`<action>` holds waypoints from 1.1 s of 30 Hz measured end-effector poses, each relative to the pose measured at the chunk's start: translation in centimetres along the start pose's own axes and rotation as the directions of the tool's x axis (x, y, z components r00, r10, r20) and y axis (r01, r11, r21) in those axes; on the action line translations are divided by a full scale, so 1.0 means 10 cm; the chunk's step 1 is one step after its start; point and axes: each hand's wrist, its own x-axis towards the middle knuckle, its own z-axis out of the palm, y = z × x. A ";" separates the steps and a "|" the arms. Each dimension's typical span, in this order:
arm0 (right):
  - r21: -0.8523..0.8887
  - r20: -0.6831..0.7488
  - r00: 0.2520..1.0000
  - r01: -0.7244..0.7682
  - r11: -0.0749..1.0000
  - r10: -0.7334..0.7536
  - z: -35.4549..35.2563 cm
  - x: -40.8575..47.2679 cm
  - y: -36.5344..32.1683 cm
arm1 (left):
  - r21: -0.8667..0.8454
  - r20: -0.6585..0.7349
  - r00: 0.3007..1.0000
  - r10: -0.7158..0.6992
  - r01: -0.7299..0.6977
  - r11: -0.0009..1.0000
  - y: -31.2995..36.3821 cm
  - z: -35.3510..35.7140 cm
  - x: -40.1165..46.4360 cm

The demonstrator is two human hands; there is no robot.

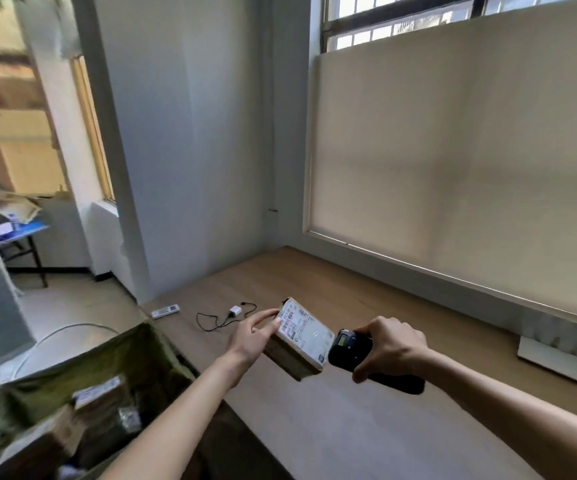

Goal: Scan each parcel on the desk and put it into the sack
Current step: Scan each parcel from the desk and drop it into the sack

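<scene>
Above desk (366, 427), my left hand (257, 336) pinches parcel (299, 336), label up; right hand (389, 346) grips scanner (351, 349) just right of it. Sack (82, 368) sits lower left of my left hand, parcels inside.

A big window (453, 168) has a tan blind (453, 188) pulled down, with bright light above it. White walls (193, 133) meet in the corner. The floor (72, 313) is pale. A small blue table (20, 233) stands far off.

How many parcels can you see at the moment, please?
3: one parcel held in the left hand above the desk, two in the sack; more may be hidden there.
</scene>
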 end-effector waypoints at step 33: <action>0.564 0.532 0.732 0.070 0.823 -0.427 3.42 2.73 -4.61 | -0.388 -0.371 0.667 -0.647 0.521 0.760 -3.03 -4.04 0.53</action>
